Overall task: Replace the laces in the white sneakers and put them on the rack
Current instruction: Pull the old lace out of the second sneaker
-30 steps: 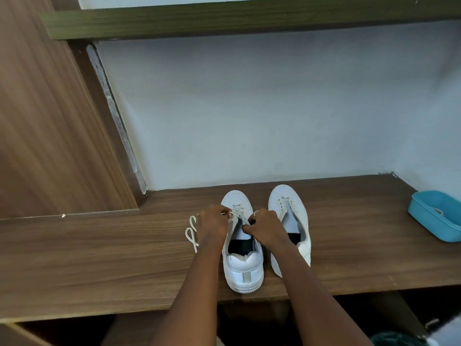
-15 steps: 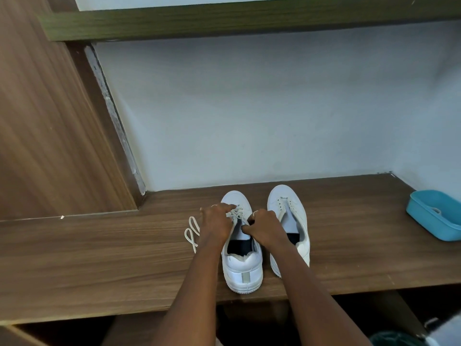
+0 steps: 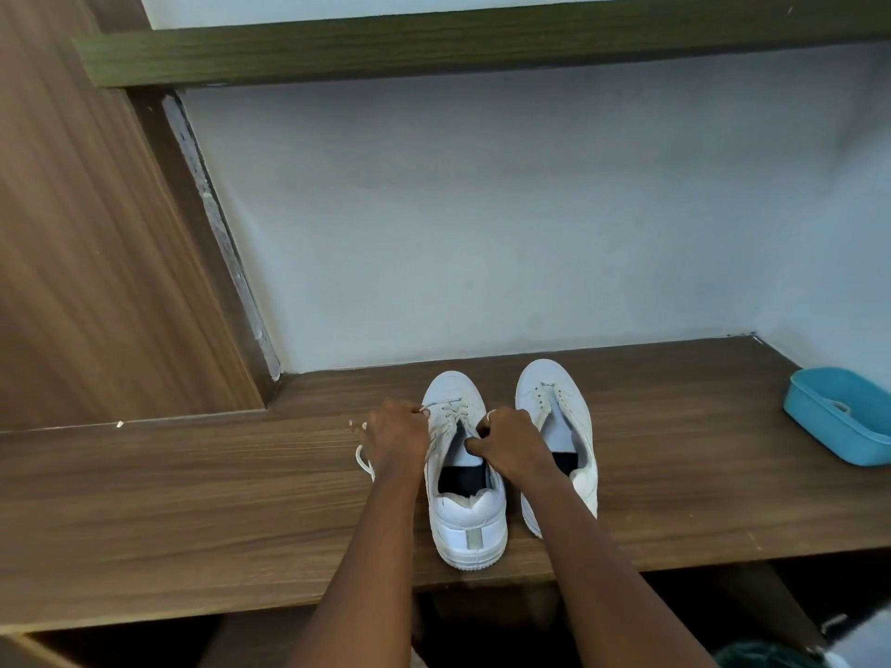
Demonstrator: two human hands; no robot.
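Two white sneakers stand side by side on a wooden shelf (image 3: pixel 193 499), toes toward the wall. The left sneaker (image 3: pixel 465 518) carries a white lace across its lower eyelets. My left hand (image 3: pixel 398 433) pinches the lace at the shoe's left side. My right hand (image 3: pixel 513 443) grips the lace at the shoe's right edge, over the tongue. A loose loop of lace (image 3: pixel 362 462) lies on the shelf left of my left hand. The right sneaker (image 3: pixel 554 402) has bare eyelets and is partly covered by my right hand and forearm.
A blue plastic tray (image 3: pixel 839 421) sits at the shelf's right end. A pale wall stands right behind the shoes, a wooden panel (image 3: pixel 96 257) rises at the left, and a wooden beam (image 3: pixel 482 41) runs overhead. Dark space lies under the shelf's front edge.
Both hands stay at the left sneaker's lace with small finger shifts; my left hand has moved slightly left along the lace. The shoes have not moved.
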